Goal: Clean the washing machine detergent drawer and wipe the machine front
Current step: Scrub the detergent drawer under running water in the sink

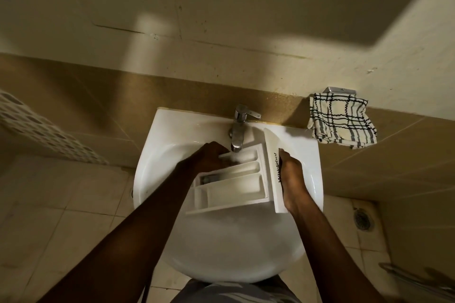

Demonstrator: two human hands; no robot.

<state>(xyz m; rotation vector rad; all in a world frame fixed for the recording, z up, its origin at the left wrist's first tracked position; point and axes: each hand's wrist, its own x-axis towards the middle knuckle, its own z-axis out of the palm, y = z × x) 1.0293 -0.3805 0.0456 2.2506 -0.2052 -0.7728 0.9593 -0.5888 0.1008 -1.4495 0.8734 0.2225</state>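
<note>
Forearms (110, 241), drawer (231, 187), white sink (157, 145), tiled floor (49, 204)

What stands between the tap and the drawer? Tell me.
Nothing visible. The drawer is right under the tap; the left hand touches it beside the spout, not beneath, and the right hand grips its front.

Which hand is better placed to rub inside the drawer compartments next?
Probably the left hand: it holds the drawer right at the compartment under the tap, while the right hand grips the front panel and steadies the drawer over the sink.
</note>
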